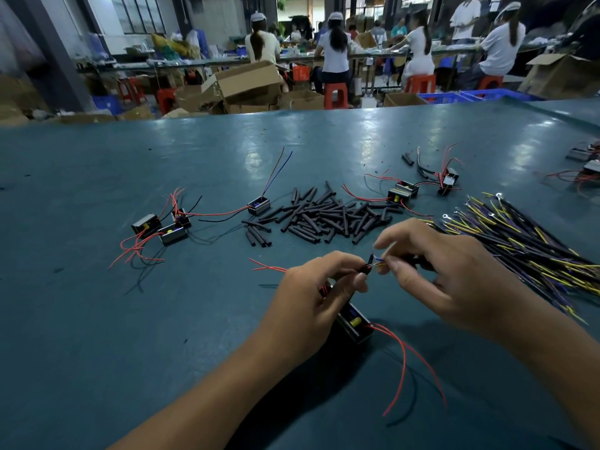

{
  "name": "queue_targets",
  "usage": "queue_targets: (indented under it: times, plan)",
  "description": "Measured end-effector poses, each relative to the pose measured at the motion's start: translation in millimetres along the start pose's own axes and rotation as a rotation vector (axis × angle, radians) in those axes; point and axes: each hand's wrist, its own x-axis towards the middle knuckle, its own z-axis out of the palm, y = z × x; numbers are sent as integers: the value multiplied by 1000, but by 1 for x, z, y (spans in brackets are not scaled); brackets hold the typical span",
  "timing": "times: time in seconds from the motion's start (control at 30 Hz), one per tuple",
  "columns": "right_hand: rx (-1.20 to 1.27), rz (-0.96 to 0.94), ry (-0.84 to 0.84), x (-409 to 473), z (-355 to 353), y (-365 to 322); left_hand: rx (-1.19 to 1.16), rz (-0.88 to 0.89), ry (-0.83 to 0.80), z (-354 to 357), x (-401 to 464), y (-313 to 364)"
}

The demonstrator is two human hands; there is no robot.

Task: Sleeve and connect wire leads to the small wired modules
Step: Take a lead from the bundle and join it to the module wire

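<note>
My left hand (316,293) pinches a short black sleeve (369,267) on the leads of a small black module (354,323) that hangs below the hand, red wires trailing from it. My right hand (431,271) pinches the thin wire ends (381,262) of a dark lead right beside the sleeve. Loose black sleeves (324,216) lie heaped behind my hands. A bundle of yellow and purple wire leads (519,241) lies to the right.
Three wired modules (162,227) sit at the left, one more (258,206) near the sleeve heap, others (422,186) at the back right. The green table (97,319) ends at its far edge; people sit among cardboard boxes beyond.
</note>
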Motion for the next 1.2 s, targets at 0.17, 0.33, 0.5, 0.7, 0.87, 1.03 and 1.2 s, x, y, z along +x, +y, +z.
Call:
queue_targets:
  times: [0.17, 0.33, 0.5, 0.7, 0.87, 1.03, 1.2]
  plan:
    - [-32, -10, 5, 2, -3, 1, 24, 24, 67, 3, -3, 1]
    - [-106, -97, 15, 3, -4, 5, -43, -48, 50, 7, -5, 6]
    - [-217, -134, 15, 3, -5, 8, 142, 61, 98, 13, -8, 9]
    - [-169, -129, 7, 1, -6, 8, 80, 50, 211, 17, -11, 9]
    - [-174, -129, 1, 2, -8, 7, 113, 111, 180, 15, -10, 11]
    - [-142, -122, -4, 2, -9, 5, 40, 97, 260, 17, -5, 15]
    - [-163, -89, -9, 2, -11, 1, 86, 120, 241, 15, -6, 15]
